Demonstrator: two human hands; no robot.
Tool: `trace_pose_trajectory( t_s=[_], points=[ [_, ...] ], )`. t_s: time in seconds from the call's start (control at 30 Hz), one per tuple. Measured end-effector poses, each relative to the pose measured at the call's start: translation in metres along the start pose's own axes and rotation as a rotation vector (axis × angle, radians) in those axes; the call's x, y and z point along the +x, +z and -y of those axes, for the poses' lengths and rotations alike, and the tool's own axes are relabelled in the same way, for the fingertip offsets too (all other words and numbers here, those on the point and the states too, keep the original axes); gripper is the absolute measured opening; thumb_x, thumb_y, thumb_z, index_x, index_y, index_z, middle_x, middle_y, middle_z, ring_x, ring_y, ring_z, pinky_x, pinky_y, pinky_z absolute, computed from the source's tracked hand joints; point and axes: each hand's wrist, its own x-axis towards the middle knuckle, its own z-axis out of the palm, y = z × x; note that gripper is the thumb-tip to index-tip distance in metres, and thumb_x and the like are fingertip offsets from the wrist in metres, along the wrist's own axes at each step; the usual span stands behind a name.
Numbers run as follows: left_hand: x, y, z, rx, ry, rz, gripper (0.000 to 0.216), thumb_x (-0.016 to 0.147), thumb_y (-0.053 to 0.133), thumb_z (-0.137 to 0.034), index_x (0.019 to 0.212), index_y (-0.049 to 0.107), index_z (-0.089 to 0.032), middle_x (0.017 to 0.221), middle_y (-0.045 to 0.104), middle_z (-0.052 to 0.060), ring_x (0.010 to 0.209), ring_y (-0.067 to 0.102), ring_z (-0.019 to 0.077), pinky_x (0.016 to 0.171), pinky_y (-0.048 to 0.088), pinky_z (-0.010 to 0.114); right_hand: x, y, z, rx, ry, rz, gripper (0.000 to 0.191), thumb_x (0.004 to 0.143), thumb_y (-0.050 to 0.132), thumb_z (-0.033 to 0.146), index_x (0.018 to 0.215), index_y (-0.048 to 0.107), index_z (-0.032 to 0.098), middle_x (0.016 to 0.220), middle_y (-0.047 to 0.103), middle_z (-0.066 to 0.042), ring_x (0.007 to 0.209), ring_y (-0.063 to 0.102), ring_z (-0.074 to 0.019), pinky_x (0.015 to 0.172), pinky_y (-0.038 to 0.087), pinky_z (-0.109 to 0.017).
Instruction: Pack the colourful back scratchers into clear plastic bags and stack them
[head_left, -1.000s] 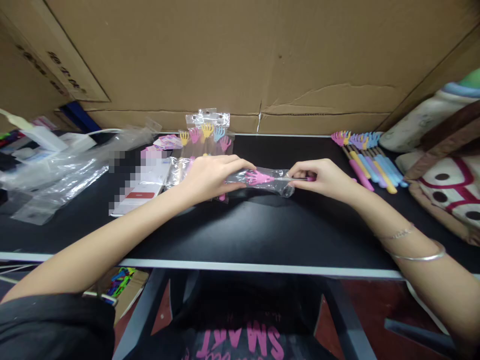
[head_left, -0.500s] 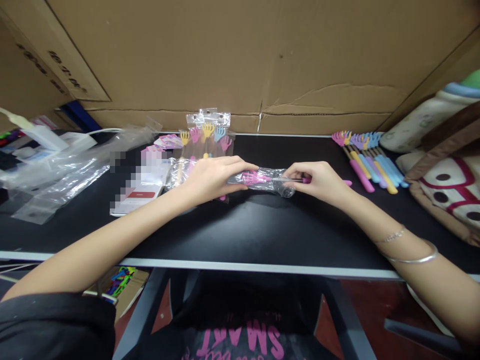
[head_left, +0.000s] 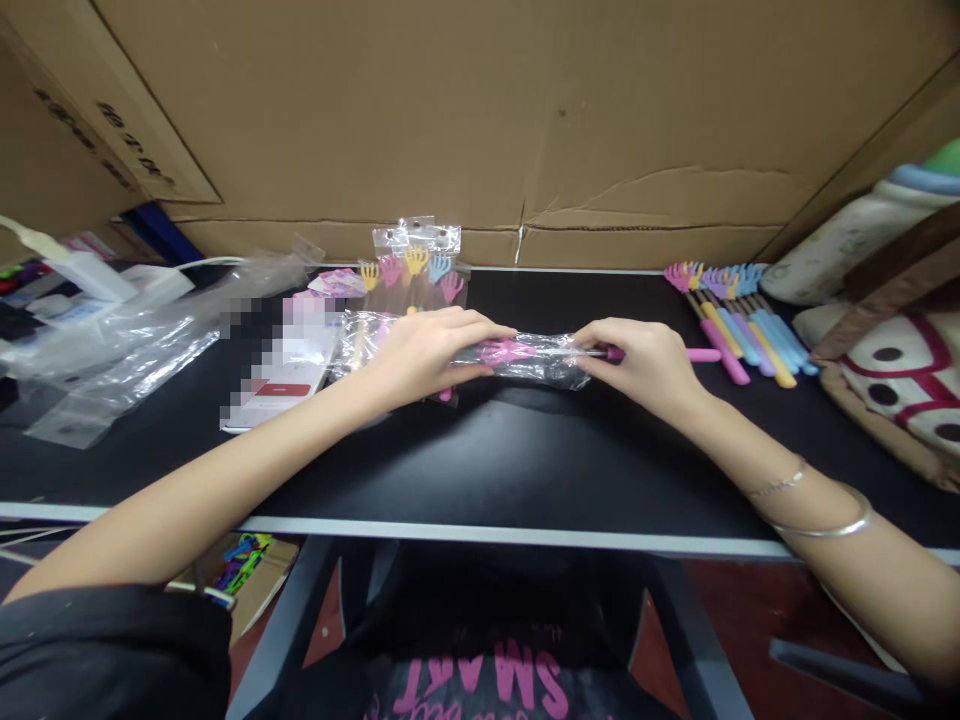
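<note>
A pink back scratcher point(head_left: 703, 355) with a hand-shaped head lies level between my hands. Its head and part of the metal rod are inside a clear plastic bag point(head_left: 551, 372). My left hand point(head_left: 439, 352) is closed around the bag, with the pink claw just beyond its fingertips. My right hand point(head_left: 637, 355) pinches the rod and the bag's right end, and the pink handle sticks out past it. Left of and behind my left hand lie several bagged back scratchers point(head_left: 416, 262), partly covered by it.
Several loose back scratchers point(head_left: 739, 325) lie fanned out at the right, beside a plush bag point(head_left: 892, 370). Left are a phone point(head_left: 289, 385), pink cards point(head_left: 337, 284) and a pile of clear bags point(head_left: 142, 350). A cardboard wall point(head_left: 480, 130) backs the black table point(head_left: 480, 460).
My right hand has shifted slightly, and more of the pink handle shows to its right. The bag's right end, curled before, now lies flatter by my fingers. My left hand has barely moved.
</note>
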Motion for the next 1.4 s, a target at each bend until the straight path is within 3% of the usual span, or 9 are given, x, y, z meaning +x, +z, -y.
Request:
trace_pose_trajectory(
  t_s=[0.23, 0.43, 0.7, 0.93, 1.17, 1.4],
  points=[
    [0.000, 0.003, 0.003, -0.013, 0.040, -0.014, 0.038, 0.093, 0.063, -0.039, 0.127, 0.063, -0.022, 0.120, 0.071, 0.003, 0.103, 0.068, 0.0182, 0.078, 0.053, 0.025, 0.001, 0.003, 0.000, 0.182, 0.129, 0.092, 0.011, 0.079, 0.068, 0.031, 0.083, 0.070, 0.021, 0.076, 0.074, -0.002, 0.070, 0.068, -0.0190, 0.064, 0.047, -0.028],
    [-0.001, 0.006, 0.006, -0.033, 0.075, -0.044, 0.040, 0.094, 0.061, -0.040, 0.130, 0.062, -0.022, 0.123, 0.069, 0.006, 0.106, 0.068, 0.0187, 0.081, 0.055, 0.026, 0.003, 0.002, 0.001, 0.247, 0.071, 0.131, 0.014, 0.080, 0.066, 0.034, 0.081, 0.069, 0.021, 0.067, 0.071, -0.001, 0.061, 0.064, -0.0165, 0.059, 0.044, -0.027],
    [-0.001, 0.004, 0.004, -0.067, 0.113, -0.014, 0.037, 0.094, 0.062, -0.036, 0.129, 0.063, -0.023, 0.127, 0.068, 0.006, 0.110, 0.066, 0.0188, 0.089, 0.054, 0.028, 0.001, -0.002, 0.004, 0.138, -0.047, 0.066, 0.010, 0.085, 0.062, 0.030, 0.083, 0.068, 0.022, 0.079, 0.073, -0.005, 0.070, 0.066, -0.0189, 0.065, 0.048, -0.030],
    [-0.001, 0.006, 0.004, -0.091, 0.123, -0.033, 0.038, 0.093, 0.063, -0.033, 0.129, 0.063, -0.020, 0.126, 0.068, 0.008, 0.110, 0.066, 0.0199, 0.093, 0.053, 0.032, 0.001, 0.002, 0.003, 0.209, 0.004, 0.082, 0.010, 0.082, 0.064, 0.030, 0.083, 0.068, 0.021, 0.072, 0.071, -0.003, 0.064, 0.065, -0.0178, 0.063, 0.048, -0.028],
    [-0.001, 0.007, 0.001, -0.097, 0.126, -0.006, 0.038, 0.095, 0.060, -0.034, 0.130, 0.063, -0.020, 0.130, 0.066, 0.009, 0.110, 0.066, 0.0215, 0.091, 0.054, 0.035, 0.003, 0.002, 0.011, 0.310, 0.064, 0.199, 0.015, 0.083, 0.065, 0.035, 0.082, 0.069, 0.020, 0.060, 0.068, 0.001, 0.055, 0.060, -0.0144, 0.056, 0.042, -0.026],
    [-0.002, 0.008, -0.007, -0.059, 0.136, 0.061, 0.038, 0.095, 0.059, -0.037, 0.131, 0.062, -0.023, 0.132, 0.065, 0.005, 0.108, 0.065, 0.0204, 0.089, 0.052, 0.032, 0.002, 0.003, 0.017, 0.280, 0.037, 0.179, 0.011, 0.083, 0.065, 0.031, 0.083, 0.068, 0.020, 0.066, 0.070, 0.000, 0.057, 0.061, -0.0144, 0.058, 0.044, -0.026]
  ],
)
